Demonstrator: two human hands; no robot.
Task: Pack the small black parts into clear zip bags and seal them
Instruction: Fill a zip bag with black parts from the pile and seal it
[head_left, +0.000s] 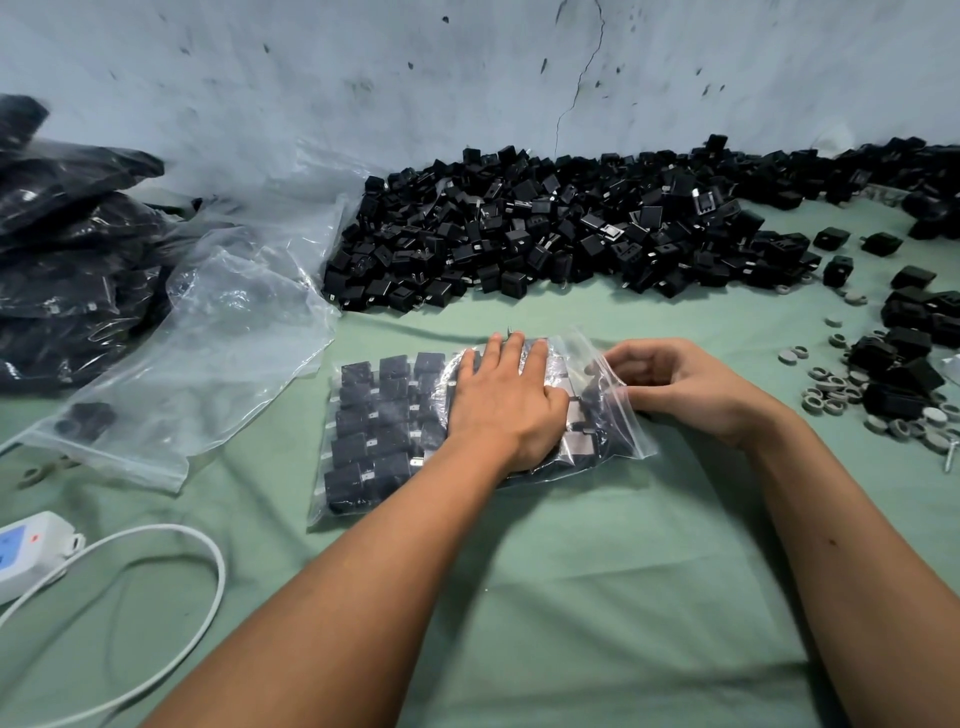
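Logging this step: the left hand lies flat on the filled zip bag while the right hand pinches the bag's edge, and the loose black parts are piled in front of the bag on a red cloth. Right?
Not quite: the head view shows the cloth is green, not red. The left hand, zip bag, right hand and piled black parts are as stated.

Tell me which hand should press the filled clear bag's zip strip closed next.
Right. The right hand already pinches the open zip edge of the clear zip bag of small black parts, at its right end. The left hand lies flat on the bag, probably best left holding it down.

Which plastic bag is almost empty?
The loose clear bag left of the hands, holding only a few black parts; the zip bag under the left hand is full.
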